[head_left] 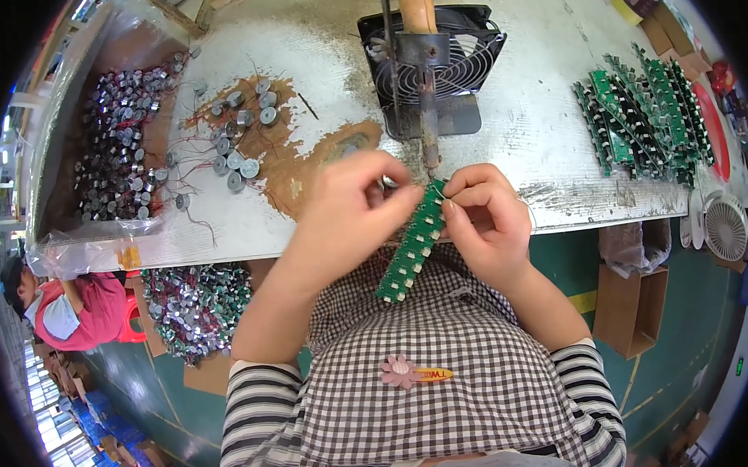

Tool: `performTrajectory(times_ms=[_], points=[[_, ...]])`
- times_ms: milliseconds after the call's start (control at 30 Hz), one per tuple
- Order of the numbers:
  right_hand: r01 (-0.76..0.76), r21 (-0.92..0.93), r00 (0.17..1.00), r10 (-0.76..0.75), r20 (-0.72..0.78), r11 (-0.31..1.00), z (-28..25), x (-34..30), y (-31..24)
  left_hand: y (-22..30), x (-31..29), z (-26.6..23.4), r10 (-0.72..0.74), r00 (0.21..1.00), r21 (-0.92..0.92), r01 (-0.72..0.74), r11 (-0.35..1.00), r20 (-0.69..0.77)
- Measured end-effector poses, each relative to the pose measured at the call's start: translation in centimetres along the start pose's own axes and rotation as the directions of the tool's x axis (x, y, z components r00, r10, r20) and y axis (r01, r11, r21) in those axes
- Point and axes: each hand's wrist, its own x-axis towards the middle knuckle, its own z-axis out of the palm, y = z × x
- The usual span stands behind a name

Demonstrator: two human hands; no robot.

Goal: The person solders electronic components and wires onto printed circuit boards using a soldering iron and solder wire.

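Note:
A strip of green circuit board [414,244] with rows of small white connectors hangs at a slant over the table's front edge. My right hand [492,220] pinches its upper end between thumb and fingers, where a thin wire shows. Beside the board, my left hand [352,205] is closed, its fingers curled around a small silver motor [387,182] that is partly hidden. Just above the board's upper end points the tip of a soldering iron [428,106], fixed upright with a wooden handle.
Behind the iron stands a black fan [474,50]. Loose motors [236,160] with thin wires lie left, beside a plastic-lined box [54,172] full of them. Stacked green boards [636,118] sit right. Below the table are a heap of finished-looking parts [198,308] and a cardboard box [632,310]. Another person [85,309] sits far left.

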Motion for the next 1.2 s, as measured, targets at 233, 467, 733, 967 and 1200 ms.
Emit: performTrajectory(times_ms=[233, 467, 733, 967, 1200], points=[[-0.261, 0.162, 0.957, 0.277, -0.089, 0.952, 0.1, -0.4, -0.3, -3.9, -4.7, -4.2, 0.717, 0.685, 0.741, -0.548, 0.389, 0.130], [-0.420, 0.258, 0.886, 0.455, -0.091, 0.870, 0.7, -1.1, -1.7, -6.4, -7.6, -1.3, 0.718, 0.695, 0.257, -0.690, 0.677, -0.023], [0.615, -0.338, 0.778, -0.479, 0.407, 0.712, 1.5, -1.5, -4.5, -6.1, -5.1, -6.0, -0.113, 0.924, -0.849, -0.282, 0.447, -0.366], [0.298, -0.411, 0.939, -0.188, 0.287, 0.861, 8.5, 1.7, -5.4, -4.2, -5.8, -2.2, 0.073, 0.862, -0.546, -0.381, 0.746, -0.502], [0.447, -0.347, 0.888, -0.363, 0.283, 0.824, 10.9, 2.2, -4.2, -4.7, -5.9, -4.7, -0.014, 0.973, -0.824, -0.187, 0.535, -0.229]])
